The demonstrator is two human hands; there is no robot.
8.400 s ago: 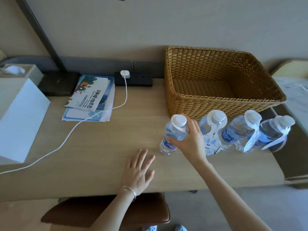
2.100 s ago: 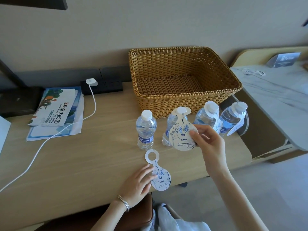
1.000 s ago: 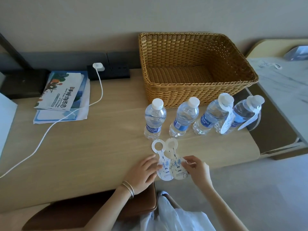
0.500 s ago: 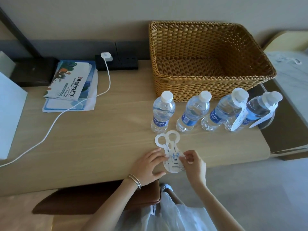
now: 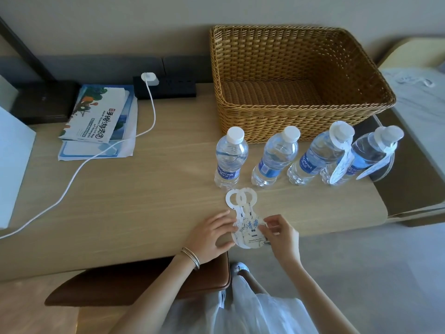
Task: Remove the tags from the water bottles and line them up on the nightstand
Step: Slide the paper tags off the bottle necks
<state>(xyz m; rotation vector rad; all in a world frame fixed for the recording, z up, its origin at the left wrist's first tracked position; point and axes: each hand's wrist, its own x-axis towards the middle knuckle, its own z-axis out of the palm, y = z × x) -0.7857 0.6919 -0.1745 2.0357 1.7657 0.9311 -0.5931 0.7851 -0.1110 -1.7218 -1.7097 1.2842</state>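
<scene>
Against beige wall point(image 5: 120, 25), desk point(image 5: 144, 201) with bottles point(image 5: 230, 160)

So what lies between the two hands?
The two loose tags, overlapped flat on the desk; left hand touches them, right hand pinches their edge. Head view.

On the table point(image 5: 144, 201), the basket point(image 5: 301, 126) sat toward 1 o'clock from the middle, at the back. Just before it stood a row: leftmost bottle point(image 5: 230, 162), second bottle point(image 5: 274, 160), third bottle point(image 5: 313, 160) and fourth bottle point(image 5: 368, 157). The last two carried neck tags point(image 5: 340, 165). At 6 o'clock of the leftmost bottle, near the front edge, two loose tags point(image 5: 245, 218) lay overlapped. The left hand point(image 5: 209, 237) touched them from 9 o'clock, and the right hand point(image 5: 281, 235) pinched them from 3 o'clock. Booklets point(image 5: 101, 116) lay at 10 o'clock, with a power strip point(image 5: 173, 89) at 12. Its cable point(image 5: 72, 179) ran toward 8 o'clock. A stool point(image 5: 144, 283) stood under the front edge.
</scene>
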